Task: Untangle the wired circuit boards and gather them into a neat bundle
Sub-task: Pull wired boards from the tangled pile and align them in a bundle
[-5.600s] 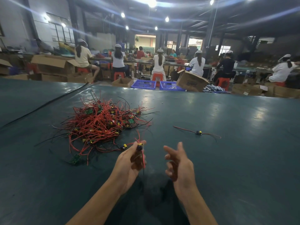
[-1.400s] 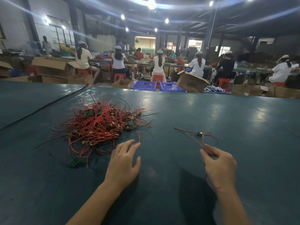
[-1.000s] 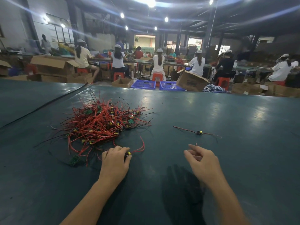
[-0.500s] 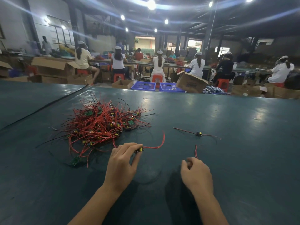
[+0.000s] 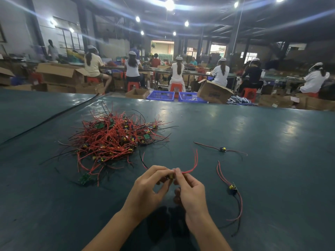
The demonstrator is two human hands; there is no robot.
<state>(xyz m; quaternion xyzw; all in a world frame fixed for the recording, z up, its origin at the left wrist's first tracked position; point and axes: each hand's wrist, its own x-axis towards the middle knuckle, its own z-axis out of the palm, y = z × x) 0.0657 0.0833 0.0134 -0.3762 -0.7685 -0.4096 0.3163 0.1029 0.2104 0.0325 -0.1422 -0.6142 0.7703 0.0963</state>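
A tangled pile of small circuit boards with red and black wires (image 5: pixel 116 138) lies on the dark green table (image 5: pixel 253 127), left of centre. My left hand (image 5: pixel 150 187) and my right hand (image 5: pixel 190 192) meet in front of me, both pinching one small wired board (image 5: pixel 171 176). Its red wires (image 5: pixel 194 163) curve up to the right, and a red and a black wire stick out to the left. Two separated wired boards lie to the right: one near my right hand (image 5: pixel 233 188), one farther back (image 5: pixel 222 149).
A lone green board (image 5: pixel 84 178) lies at the pile's near edge. A black cable (image 5: pixel 49 120) runs along a seam at the far left. Beyond the table's far edge stand cardboard boxes (image 5: pixel 213 91) and blue crates (image 5: pixel 160 96), with several seated workers behind them.
My left hand pulled one wired board off the pile and brought it to the middle. My right hand let a board go on the table at the right, then moved in and gripped the left's board.
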